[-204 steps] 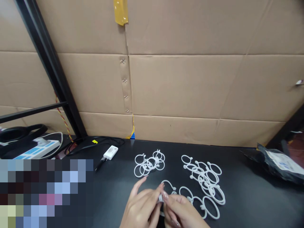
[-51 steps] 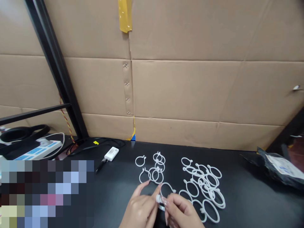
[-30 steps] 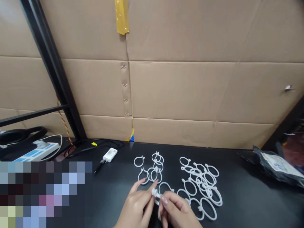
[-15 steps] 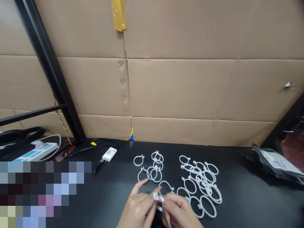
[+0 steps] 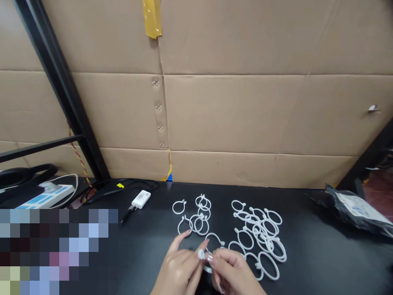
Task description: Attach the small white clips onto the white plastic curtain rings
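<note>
Your left hand (image 5: 181, 268) and right hand (image 5: 233, 269) pinch a white ring (image 5: 201, 254), barely shifted from a moment ago; handling seems unfinished.

Readable texts, brands, numbers: none.

Marked items, print illegible:

1. Shipping label, white, on black plastic bag (image 5: 328, 201), right end of worktop (image 5: 316, 246). Label (image 5: 354, 205) carries blue print and finer dark marks; seen at a slant, too small and blurred to read.

2. Plug adapter (image 5: 141, 199), white, lying left of centre. Faint grey marking on upper face; characters too small to make out.

3. Power strip (image 5: 66, 191), white with blue panels, far left. Any lettering on the panels cannot be told.

4. Yellow tag (image 5: 120, 185), on the dark cables near the cardboard. Too small to tell whether inscribed.

5. Lower left corner: pixelated, any wording there hidden.
</note>
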`<state>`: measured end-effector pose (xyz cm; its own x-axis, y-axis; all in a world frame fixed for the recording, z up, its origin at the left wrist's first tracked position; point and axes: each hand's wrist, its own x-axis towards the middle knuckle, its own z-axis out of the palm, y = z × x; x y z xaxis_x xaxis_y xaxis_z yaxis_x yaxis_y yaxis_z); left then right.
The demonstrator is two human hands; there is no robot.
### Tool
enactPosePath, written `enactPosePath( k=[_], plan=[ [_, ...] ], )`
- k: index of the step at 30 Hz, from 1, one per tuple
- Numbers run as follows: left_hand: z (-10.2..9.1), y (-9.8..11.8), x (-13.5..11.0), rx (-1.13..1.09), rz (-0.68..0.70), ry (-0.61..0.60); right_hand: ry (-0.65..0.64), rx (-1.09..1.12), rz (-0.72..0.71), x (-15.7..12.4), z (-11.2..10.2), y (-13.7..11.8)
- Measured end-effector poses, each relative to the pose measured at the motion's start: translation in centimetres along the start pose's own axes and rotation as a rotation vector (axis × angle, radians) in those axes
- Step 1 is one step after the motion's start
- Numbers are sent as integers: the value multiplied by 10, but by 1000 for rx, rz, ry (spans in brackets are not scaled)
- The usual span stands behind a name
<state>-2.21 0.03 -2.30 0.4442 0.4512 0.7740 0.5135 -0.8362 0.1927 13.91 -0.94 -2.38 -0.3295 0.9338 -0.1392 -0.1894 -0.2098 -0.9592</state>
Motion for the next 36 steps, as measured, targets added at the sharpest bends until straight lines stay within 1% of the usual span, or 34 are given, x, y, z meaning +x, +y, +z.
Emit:
enactPosePath(
  k=[8, 14, 19, 30, 36],
  plan=[
    [-1, 1, 2, -58, -9, 0, -20, 44, -10, 1, -2, -1],
    [-5, -1, 3, -68, -14, -6, -66, 165, 5, 1, -1, -2],
    [-4, 0, 2, -68, -15, -4, -44, 182, 8, -1, 2, -5],
    [0, 1, 2, 2, 28, 0, 7, 17, 29, -1, 0, -2],
    [1, 1, 3, 77, 75, 3, 29, -137, -10, -3, 1, -5]
  ],
)
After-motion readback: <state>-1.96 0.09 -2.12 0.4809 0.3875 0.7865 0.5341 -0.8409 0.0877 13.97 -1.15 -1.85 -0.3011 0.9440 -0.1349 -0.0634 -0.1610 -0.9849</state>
